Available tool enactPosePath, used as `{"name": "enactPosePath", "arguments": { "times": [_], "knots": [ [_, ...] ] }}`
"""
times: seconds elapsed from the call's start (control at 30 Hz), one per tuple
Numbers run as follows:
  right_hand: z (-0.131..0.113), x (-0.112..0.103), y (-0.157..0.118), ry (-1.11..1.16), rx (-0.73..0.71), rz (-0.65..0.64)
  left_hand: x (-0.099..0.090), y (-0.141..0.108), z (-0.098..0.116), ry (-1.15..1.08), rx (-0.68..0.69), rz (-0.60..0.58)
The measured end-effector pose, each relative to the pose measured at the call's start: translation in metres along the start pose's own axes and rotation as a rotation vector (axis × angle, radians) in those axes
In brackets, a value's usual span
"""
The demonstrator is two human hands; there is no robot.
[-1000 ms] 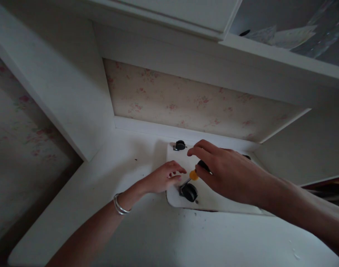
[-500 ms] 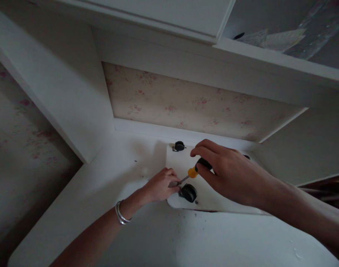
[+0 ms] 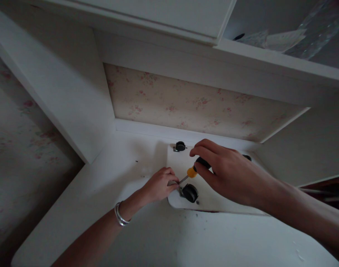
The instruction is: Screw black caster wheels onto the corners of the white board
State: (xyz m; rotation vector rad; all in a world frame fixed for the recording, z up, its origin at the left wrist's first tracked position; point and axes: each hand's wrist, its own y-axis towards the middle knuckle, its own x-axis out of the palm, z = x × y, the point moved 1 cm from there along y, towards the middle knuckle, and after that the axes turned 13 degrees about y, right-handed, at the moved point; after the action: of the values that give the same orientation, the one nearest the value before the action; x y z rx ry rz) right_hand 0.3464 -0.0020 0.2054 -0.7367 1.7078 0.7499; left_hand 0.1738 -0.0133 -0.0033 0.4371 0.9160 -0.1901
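Note:
My right hand (image 3: 220, 168) is closed around the black and yellow handle of a screwdriver (image 3: 191, 171). Its shaft slants down to the left, and the tip meets the fingers of my left hand (image 3: 160, 185). Those fingers are pinched together beside a black caster wheel (image 3: 190, 193); a small greyish bit shows between them, too unclear to name. The caster sits near the front left corner of a white board (image 3: 216, 204) with rounded corners. A second caster (image 3: 180, 146) stands at its back left corner, and a further dark one (image 3: 246, 158) is partly hidden behind my right hand.
The board lies on a white surface (image 3: 125, 148) against a low back edge. A white upright panel (image 3: 60, 92) rises at the left. Overhead is a white cabinet (image 3: 163, 15), with clear plastic wrapping (image 3: 313, 40) on the shelf at right. Dark specks dot the surface.
The view has shifted very slightly. My right hand and the screwdriver have barely moved, and both hands keep the same grip at the caster.

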Motion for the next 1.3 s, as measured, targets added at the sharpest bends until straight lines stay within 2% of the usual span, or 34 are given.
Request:
{"name": "enactPosePath", "arguments": {
  "times": [0.23,0.37,0.43,0.6,0.7,0.77,0.87,1.0,1.13,1.3],
  "knots": [
    [-0.003,-0.002,-0.001,0.028,-0.019,0.081,-0.004,-0.002,-0.002,0.050,-0.016,0.049],
    [0.002,-0.006,-0.017,0.168,0.055,0.239,-0.011,-0.012,-0.024,0.110,-0.069,0.103],
    [0.012,-0.002,-0.034,0.323,0.165,0.406,-0.016,-0.022,-0.047,0.162,-0.124,0.141],
    [0.044,0.037,-0.080,0.999,0.450,1.050,-0.027,-0.050,-0.115,0.350,-0.235,0.164],
    [0.045,0.058,-0.093,1.200,0.427,1.355,-0.035,-0.058,-0.146,0.478,-0.261,0.129],
    [0.038,0.064,-0.095,1.264,0.388,1.468,-0.039,-0.059,-0.158,0.553,-0.271,0.098],
    [0.026,0.065,-0.093,1.370,0.360,1.493,-0.039,-0.054,-0.165,0.632,-0.273,0.055],
    [0.018,0.066,-0.094,1.513,0.273,1.434,-0.031,-0.047,-0.166,0.682,-0.286,0.038],
    [0.014,0.074,-0.094,1.644,0.147,1.340,-0.026,-0.043,-0.167,0.674,-0.308,0.062],
    [0.007,0.083,-0.080,1.736,0.053,1.226,-0.033,-0.048,-0.159,0.597,-0.346,0.140]
  ]
}}
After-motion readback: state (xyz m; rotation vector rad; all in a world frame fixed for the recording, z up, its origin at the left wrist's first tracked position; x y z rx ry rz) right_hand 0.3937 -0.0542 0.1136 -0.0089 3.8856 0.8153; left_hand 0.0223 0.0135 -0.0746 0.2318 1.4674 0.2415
